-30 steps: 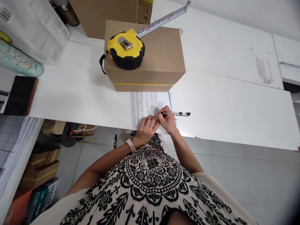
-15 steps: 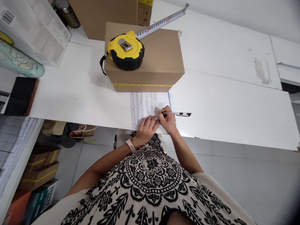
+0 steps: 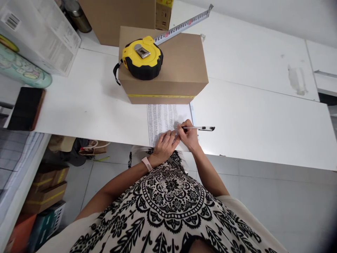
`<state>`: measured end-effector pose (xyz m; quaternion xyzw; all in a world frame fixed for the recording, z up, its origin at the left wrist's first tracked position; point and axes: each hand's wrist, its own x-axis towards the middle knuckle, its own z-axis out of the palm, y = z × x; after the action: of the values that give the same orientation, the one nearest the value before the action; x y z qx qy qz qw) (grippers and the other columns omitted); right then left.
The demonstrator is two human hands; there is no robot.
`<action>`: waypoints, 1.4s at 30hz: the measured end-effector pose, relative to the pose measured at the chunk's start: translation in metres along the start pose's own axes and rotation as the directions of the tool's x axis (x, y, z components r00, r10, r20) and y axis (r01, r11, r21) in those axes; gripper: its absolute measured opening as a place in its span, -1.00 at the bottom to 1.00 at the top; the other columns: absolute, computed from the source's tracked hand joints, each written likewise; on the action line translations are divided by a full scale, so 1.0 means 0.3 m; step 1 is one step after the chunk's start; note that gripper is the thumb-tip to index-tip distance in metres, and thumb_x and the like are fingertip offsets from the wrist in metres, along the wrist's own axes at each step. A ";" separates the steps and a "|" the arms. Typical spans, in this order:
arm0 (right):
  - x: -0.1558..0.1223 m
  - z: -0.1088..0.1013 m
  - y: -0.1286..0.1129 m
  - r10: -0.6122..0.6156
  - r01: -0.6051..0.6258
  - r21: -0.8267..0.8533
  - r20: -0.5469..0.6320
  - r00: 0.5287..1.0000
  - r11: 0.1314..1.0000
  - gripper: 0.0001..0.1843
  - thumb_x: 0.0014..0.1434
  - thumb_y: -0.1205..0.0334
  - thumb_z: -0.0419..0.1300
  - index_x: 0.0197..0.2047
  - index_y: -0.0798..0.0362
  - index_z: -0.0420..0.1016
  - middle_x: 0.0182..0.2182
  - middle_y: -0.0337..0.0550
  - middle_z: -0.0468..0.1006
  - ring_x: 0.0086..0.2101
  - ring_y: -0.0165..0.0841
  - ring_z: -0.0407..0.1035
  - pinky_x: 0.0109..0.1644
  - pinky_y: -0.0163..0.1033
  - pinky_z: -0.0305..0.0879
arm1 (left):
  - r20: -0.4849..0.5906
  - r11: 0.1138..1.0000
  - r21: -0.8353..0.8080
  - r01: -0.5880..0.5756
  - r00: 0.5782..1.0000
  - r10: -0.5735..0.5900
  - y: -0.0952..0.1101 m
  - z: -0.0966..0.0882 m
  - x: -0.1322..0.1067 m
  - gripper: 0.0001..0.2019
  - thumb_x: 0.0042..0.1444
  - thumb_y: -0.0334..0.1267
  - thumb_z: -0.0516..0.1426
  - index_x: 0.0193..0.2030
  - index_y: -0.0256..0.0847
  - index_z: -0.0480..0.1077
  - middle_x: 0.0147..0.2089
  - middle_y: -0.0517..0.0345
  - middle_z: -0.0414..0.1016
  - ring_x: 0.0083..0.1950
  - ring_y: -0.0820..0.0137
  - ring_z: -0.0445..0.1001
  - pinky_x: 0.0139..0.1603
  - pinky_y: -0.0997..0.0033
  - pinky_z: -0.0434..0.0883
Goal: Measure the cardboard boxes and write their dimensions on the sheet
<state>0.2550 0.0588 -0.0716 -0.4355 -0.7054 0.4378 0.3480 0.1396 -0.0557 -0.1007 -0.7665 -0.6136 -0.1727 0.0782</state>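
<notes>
Pen (image 3: 204, 128) — within right grip (image 3: 189, 135)

On the blade (image 3: 183, 26) of the tape measure (image 3: 143, 58), which lies on the brown box (image 3: 183, 63), we read black 4, 3, 2, 1 running out from the case, then a red mark, then 9, 8, 7, 6. The columns on the paper (image 3: 162, 121) at the desk's (image 3: 250, 119) front edge are too small for us to read. We spot a barcode (image 3: 12, 21) on the white box (image 3: 39, 38) towards the desk's back left corner, beside blurred print.
</notes>
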 end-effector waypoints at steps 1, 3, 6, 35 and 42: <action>0.000 0.000 0.000 0.000 0.000 -0.001 0.000 1.000 1.000 -0.70 0.23 0.13 0.21 -0.43 -0.05 0.17 -0.59 -0.40 0.22 -0.56 -0.46 0.12 -0.47 -0.30 0.10 | 0.002 1.000 0.004 0.000 1.000 0.000 0.000 0.000 0.000 -0.62 0.38 -0.34 0.05 0.28 -0.23 0.42 0.32 -0.18 0.46 0.31 0.09 0.46 0.29 0.07 0.37; 0.001 0.000 0.000 -0.002 0.002 -0.005 -0.005 1.000 1.000 -0.70 0.22 0.14 0.21 -0.44 -0.05 0.16 -0.59 -0.40 0.20 -0.56 -0.46 0.11 -0.48 -0.30 0.09 | 0.004 1.000 0.001 0.004 1.000 -0.004 0.000 -0.001 0.001 -0.62 0.38 -0.35 0.05 0.28 -0.22 0.42 0.31 -0.17 0.46 0.30 0.09 0.46 0.29 0.07 0.37; 0.002 0.000 0.002 -0.008 0.008 -0.010 -0.011 1.000 1.000 -0.70 0.22 0.15 0.22 -0.44 -0.05 0.17 -0.59 -0.40 0.20 -0.56 -0.46 0.11 -0.48 -0.29 0.09 | 0.013 1.000 -0.016 0.007 1.000 -0.007 0.000 -0.002 0.000 -0.61 0.38 -0.34 0.05 0.29 -0.22 0.41 0.32 -0.18 0.46 0.31 0.08 0.45 0.30 0.07 0.37; 0.003 -0.002 -0.001 -0.001 0.001 0.010 -0.020 1.000 1.000 -0.71 0.23 0.14 0.21 -0.43 -0.05 0.18 -0.60 -0.41 0.20 -0.57 -0.47 0.10 -0.49 -0.30 0.07 | -0.065 0.996 0.082 -0.030 0.997 0.036 -0.002 -0.009 0.008 -0.67 0.37 -0.35 0.06 0.21 -0.26 0.46 0.26 -0.17 0.51 0.25 0.09 0.50 0.25 0.09 0.39; 0.002 -0.002 -0.005 0.013 -0.013 -0.014 -0.041 0.999 1.000 -0.73 0.21 0.19 0.19 -0.44 -0.06 0.16 -0.61 -0.41 0.18 -0.56 -0.47 0.11 -0.48 -0.30 0.09 | -0.063 0.997 0.072 -0.028 0.997 0.033 -0.002 -0.005 0.006 -0.67 0.38 -0.34 0.06 0.22 -0.26 0.46 0.27 -0.17 0.51 0.26 0.09 0.49 0.25 0.09 0.38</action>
<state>0.2549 0.0593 -0.0700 -0.4513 -0.6986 0.4259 0.3562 0.1390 -0.0545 -0.0988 -0.7666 -0.6048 -0.1738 0.1278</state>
